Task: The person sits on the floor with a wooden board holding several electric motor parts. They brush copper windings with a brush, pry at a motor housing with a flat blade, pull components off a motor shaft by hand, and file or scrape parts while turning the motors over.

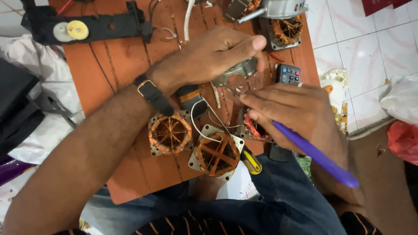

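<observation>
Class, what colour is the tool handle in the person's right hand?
Purple: the tool handle in the right hand shows best in the head view.

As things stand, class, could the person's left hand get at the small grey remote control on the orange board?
Probably yes. The left hand rests on a metal motor part, and the remote control lies just past its fingertips with bare orange board between. The right hand sits below it, not across.

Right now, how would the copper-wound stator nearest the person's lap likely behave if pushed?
The stator looks heavy for its size: metal frame, dense copper coils. Lying flat on the orange board, it would probably slide rather than roll. Its thin white wire looks floppy and snag-prone.
</observation>
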